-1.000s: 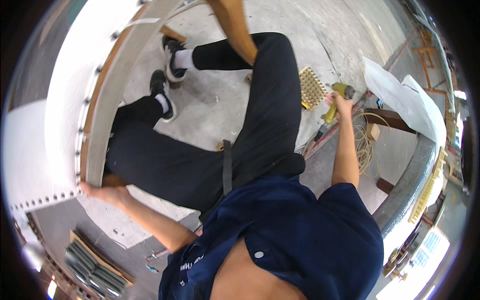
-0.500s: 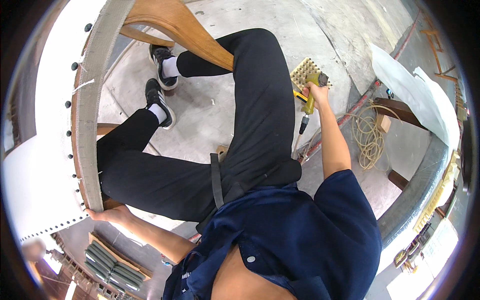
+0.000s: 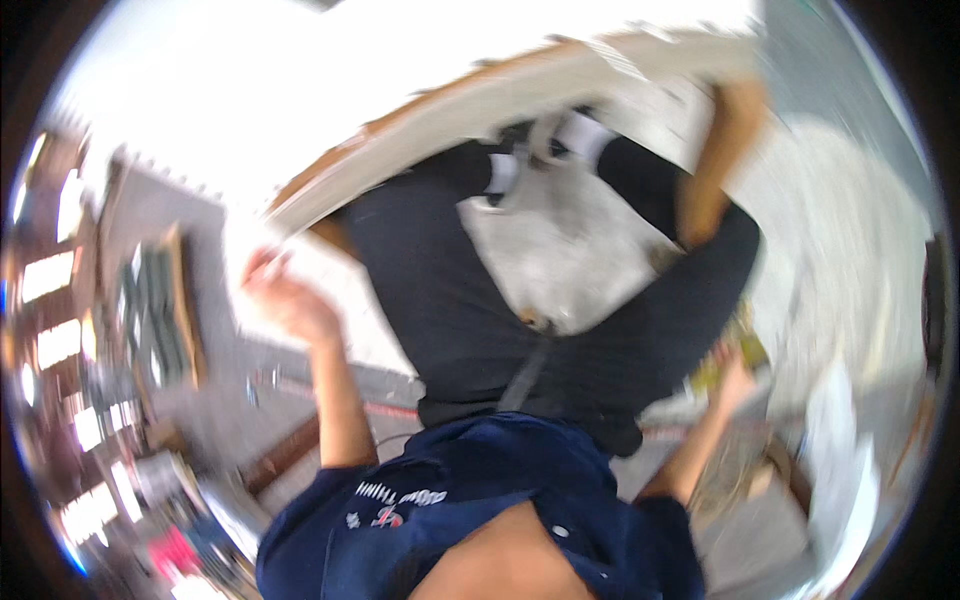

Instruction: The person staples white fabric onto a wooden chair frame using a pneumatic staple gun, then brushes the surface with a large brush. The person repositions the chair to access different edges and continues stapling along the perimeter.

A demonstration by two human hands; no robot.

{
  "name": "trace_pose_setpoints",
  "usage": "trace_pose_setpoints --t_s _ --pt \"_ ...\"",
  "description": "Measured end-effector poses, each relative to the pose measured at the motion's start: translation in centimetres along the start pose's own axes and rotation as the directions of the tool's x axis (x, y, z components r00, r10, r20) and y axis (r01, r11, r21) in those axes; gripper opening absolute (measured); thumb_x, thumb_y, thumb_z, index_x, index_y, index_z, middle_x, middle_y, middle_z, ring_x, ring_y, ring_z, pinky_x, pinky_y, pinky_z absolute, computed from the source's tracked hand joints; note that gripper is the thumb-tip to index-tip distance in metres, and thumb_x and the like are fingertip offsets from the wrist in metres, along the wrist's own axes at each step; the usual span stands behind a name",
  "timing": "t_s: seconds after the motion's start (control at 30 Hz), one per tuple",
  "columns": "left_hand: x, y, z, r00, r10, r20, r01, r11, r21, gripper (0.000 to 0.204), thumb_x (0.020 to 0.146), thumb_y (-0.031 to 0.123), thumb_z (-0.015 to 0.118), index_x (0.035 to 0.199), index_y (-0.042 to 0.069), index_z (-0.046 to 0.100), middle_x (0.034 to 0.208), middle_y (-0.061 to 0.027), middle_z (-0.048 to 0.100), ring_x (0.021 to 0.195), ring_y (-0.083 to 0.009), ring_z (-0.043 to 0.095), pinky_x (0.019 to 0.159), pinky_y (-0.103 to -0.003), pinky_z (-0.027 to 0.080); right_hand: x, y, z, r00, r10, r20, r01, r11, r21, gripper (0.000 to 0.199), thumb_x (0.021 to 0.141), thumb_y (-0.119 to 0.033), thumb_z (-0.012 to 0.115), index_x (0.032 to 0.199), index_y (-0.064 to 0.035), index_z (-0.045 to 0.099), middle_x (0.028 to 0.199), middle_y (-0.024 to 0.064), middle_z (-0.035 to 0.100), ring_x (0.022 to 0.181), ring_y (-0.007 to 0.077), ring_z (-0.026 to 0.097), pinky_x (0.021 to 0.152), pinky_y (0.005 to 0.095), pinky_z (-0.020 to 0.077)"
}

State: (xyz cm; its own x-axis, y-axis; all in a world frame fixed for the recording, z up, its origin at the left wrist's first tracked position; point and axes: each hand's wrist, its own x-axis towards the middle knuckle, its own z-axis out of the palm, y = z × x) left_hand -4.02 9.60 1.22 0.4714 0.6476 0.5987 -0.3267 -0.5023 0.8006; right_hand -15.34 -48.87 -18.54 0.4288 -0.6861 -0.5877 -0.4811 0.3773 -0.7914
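The picture is heavily motion-blurred. My left hand (image 3: 285, 300) is raised at the lower edge of a large curved white panel (image 3: 560, 85) with a brown wooden rim, fingers curled on it. My right hand (image 3: 735, 385) reaches down to the right beside my thigh and is closed on a yellow-green power tool (image 3: 722, 362) close to the floor. My legs in dark trousers (image 3: 450, 300) straddle a patch of grey concrete floor (image 3: 570, 250). A curved brown wooden piece (image 3: 715, 170) crosses in front of my right knee.
A wooden tray of dark greenish strips (image 3: 155, 310) lies at the left. White sheets (image 3: 835, 450) lie on the floor at the right. A coil of cord (image 3: 730, 480) sits under my right arm, and blurred clutter (image 3: 175, 550) fills the lower left.
The view has swung sharply, so panel and legs now sit higher and turned. My right hand with the tool has come down from the yellow grid toward my thigh. My left hand stays at the panel.
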Motion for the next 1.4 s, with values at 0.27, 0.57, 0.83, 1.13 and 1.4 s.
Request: trace_pose_setpoints --t_s 0.27,0.57,0.83,1.13,1.4 --pt "-4.7 4.0 4.6 0.773 -0.464 0.433 0.633 0.511 -0.581 0.036 0.096 0.011 0.048 0.129 -0.003 0.041 0.135 -0.025 0.048 0.13 -0.0341 0.048 0.114 -0.044 0.035 -18.5 -15.7 6.9 0.795 -0.599 0.097 0.605 0.771 -0.196 0.018 0.088 -0.008 0.067 0.102 0.002 0.061 0.071 0.0028 0.055 0.062 0.0118 0.051 0.061 0.0266 0.0433" --pt "-3.7 4.2 6.5 0.706 -0.554 0.441 0.483 -0.077 -0.872 0.032 0.089 0.014 0.051 0.118 -0.001 0.051 0.134 -0.0182 0.049 0.134 -0.031 0.041 0.121 -0.045 0.022 -34.0 -16.1 21.6 -0.018 -0.741 0.672 0.993 0.063 0.096 0.05 0.086 -0.005 0.063 0.135 -0.0003 0.051 0.118 0.0135 0.062 0.079 0.0151 0.062 0.067 0.0261 0.0513" --pt "-0.9 2.5 7.7 0.599 -0.358 0.716 0.637 -0.329 -0.697 0.05 0.091 0.035 0.051 0.128 0.001 0.045 0.123 -0.0094 0.054 0.122 -0.0247 0.049 0.109 -0.04 0.035 -39.4 -13.8 29.2 -0.344 -0.633 0.693 0.903 -0.02 0.43 0.057 0.074 -0.003 0.069 0.129 0.0054 0.055 0.125 0.0212 0.061 0.109 0.0365 0.063 0.094 0.0396 0.0496" --pt "-1.5 0.1 7.5 0.46 -0.293 0.838 0.732 -0.409 -0.545 0.042 0.09 0.047 0.054 0.095 0.006 0.062 0.078 -0.0043 0.062 0.067 -0.0138 0.063 0.06 -0.027 0.053 -40.4 -12.8 31.9 -0.34 -0.603 0.722 0.914 -0.029 0.406 0.059 0.074 -0.005 0.069 0.131 0.003 0.054 0.126 0.0209 0.061 0.11 0.0364 0.063 0.093 0.0394 0.0501" --pt "-1.1 1.2 7.4 0.419 -0.365 0.831 0.735 -0.402 -0.547 0.04 0.092 0.048 0.054 0.093 0.009 0.062 0.076 -0.0023 0.062 0.064 -0.0112 0.063 0.056 -0.024 0.052 -39.9 -12.6 32.5 -0.318 -0.609 0.727 0.926 -0.037 0.375 0.061 0.074 -0.005 0.069 0.133 0.0011 0.054 0.123 0.0206 0.061 0.11 0.0351 0.063 0.093 0.039 0.0502"
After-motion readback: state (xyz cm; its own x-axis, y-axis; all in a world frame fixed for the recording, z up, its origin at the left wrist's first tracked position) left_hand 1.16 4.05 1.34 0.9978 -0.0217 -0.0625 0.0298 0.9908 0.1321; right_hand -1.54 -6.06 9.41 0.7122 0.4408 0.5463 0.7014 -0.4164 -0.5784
